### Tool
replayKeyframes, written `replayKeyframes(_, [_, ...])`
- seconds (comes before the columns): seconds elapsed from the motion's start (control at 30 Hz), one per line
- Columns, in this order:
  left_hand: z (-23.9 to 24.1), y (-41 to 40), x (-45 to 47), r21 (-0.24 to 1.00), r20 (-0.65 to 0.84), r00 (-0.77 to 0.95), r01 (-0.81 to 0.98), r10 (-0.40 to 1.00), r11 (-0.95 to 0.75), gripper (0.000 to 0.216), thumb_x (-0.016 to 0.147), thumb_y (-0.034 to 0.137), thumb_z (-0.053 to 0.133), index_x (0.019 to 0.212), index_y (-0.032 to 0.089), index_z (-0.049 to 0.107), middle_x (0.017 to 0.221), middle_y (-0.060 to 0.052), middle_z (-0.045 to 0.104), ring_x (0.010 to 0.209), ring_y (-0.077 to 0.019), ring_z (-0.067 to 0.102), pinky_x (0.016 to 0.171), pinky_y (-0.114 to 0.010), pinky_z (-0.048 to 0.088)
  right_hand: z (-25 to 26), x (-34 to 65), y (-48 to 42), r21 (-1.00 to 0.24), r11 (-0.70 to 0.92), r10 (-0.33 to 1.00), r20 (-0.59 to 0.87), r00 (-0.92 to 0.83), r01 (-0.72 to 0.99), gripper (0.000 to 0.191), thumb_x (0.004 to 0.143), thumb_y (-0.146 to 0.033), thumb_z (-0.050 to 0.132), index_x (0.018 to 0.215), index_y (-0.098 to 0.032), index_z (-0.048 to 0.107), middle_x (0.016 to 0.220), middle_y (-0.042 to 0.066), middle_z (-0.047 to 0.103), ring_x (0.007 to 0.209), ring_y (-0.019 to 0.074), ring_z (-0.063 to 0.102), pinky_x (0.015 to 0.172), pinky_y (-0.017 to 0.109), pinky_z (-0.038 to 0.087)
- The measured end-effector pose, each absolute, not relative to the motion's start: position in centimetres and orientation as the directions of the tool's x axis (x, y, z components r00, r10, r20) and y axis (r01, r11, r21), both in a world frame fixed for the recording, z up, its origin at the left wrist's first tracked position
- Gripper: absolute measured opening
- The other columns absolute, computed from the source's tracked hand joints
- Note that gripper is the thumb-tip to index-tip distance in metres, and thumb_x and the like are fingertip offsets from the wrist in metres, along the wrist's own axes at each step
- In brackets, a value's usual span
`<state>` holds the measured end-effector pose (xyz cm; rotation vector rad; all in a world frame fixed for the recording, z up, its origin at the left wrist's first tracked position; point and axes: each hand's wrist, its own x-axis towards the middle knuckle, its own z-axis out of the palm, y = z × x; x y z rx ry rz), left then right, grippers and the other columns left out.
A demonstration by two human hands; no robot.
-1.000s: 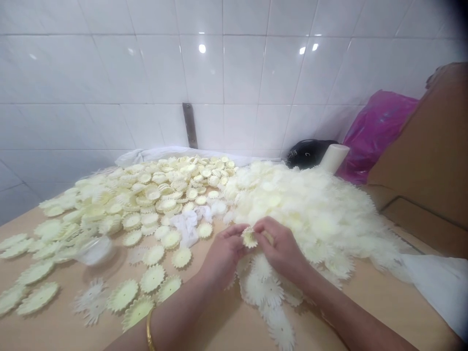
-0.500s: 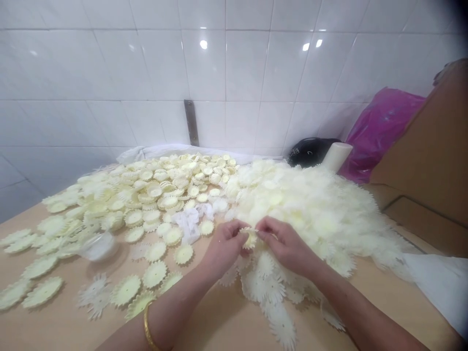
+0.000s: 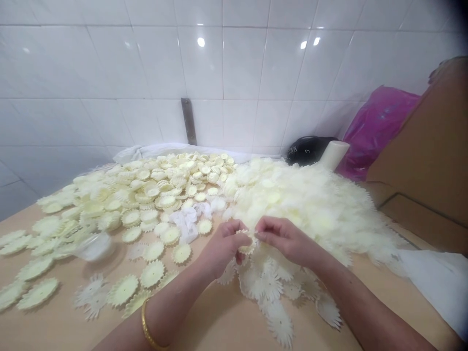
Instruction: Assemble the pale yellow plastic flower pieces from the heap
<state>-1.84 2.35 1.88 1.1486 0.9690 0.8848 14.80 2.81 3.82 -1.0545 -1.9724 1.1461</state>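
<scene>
Between thumb and fingers, my left hand [image 3: 224, 247] pinches a small pale-yellow disc with a notched, petal-like edge [image 3: 249, 247]. My right hand [image 3: 285, 240] is closed in a pinch close to the disc's upper right edge. Whatever its fingertips hold is too small to make out. Below both hands lie whitish petal-edged cutouts [image 3: 280, 324], overlapping loosely on the tabletop. Beyond my right hand spreads a heap of thin, pale petal cutouts [image 3: 310, 200].
Thicker yellow notched discs [image 3: 122, 290] cover the table [image 3: 204, 321] on the left. Among them stand a translucent cup [image 3: 95, 247] and a crumpled white piece [image 3: 185, 223]. A white roll [image 3: 334, 155], black bundle [image 3: 309, 150], magenta bag [image 3: 380, 122] and cardboard box [image 3: 431, 146] flank the back right.
The disc in my left hand has tilted and sits slightly lower, more covered by the thumb. My right fingertips have shifted slightly at its edge. The whole view has moved a little.
</scene>
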Motion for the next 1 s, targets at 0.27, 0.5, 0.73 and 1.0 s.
replayKeyframes(0.27, [1.4, 2.3, -1.8, 0.984, -0.108, 0.221, -0.112, 0.969, 0.136, 0.018, 0.065, 0.025, 0.062, 0.061, 0.016, 0.047, 0.05, 0.006, 0.044, 0.04, -0.0054, 0.041, 0.039, -0.018, 0.034, 3.1, 13.9, 2.4, -0.978, 0.159, 0.872, 0.073, -0.484, 0.138, 0.027, 0.071, -0.034, 0.062, 0.089, -0.02, 0.046, 0.074, -0.002, 0.053, 0.067, 0.0111, 0.053, 0.061, 0.024, 0.043])
replayKeyframes(0.5, [1.7, 2.2, -1.5, 0.894, -0.158, 0.411, -0.327, 0.898, 0.307, 0.013, 0.06, 0.017, 0.065, 0.066, 0.014, 0.054, 0.067, 0.0, 0.054, 0.053, -0.0084, 0.052, 0.055, -0.026, 0.046, 2.4, 13.8, 2.9, -0.982, 0.155, 0.906, 0.096, -0.412, 0.112, 0.025, 0.07, -0.036, 0.062, 0.082, -0.018, 0.05, 0.065, -0.004, 0.048, 0.057, 0.0091, 0.047, 0.054, 0.023, 0.04])
replayKeyframes(0.73, [1.3, 2.1, -1.3, 0.895, -0.215, 0.369, -0.297, 0.904, 0.334, 0.013, 0.06, 0.012, 0.065, 0.07, 0.01, 0.057, 0.067, -0.002, 0.055, 0.051, -0.0077, 0.052, 0.055, -0.025, 0.043, 2.2, 13.6, 2.9, -0.826, 0.405, 0.897, 0.276, -0.345, 0.393, 0.007, 0.075, -0.021, 0.053, 0.073, -0.017, 0.057, 0.063, -0.001, 0.051, 0.056, 0.0097, 0.045, 0.053, 0.023, 0.037])
replayKeyframes(1.0, [1.1, 1.8, -0.9, 0.85, -0.293, 0.36, -0.326, 0.886, 0.413, 0.016, 0.058, 0.009, 0.066, 0.069, 0.012, 0.054, 0.061, 0.002, 0.051, 0.046, -0.0049, 0.046, 0.044, -0.019, 0.037, 1.5, 13.0, 2.6, -0.646, 0.571, 0.82, 0.483, -0.308, 0.507, 0.016, 0.073, -0.006, 0.044, 0.062, -0.017, 0.05, 0.06, -0.001, 0.047, 0.055, 0.0098, 0.045, 0.051, 0.021, 0.035])
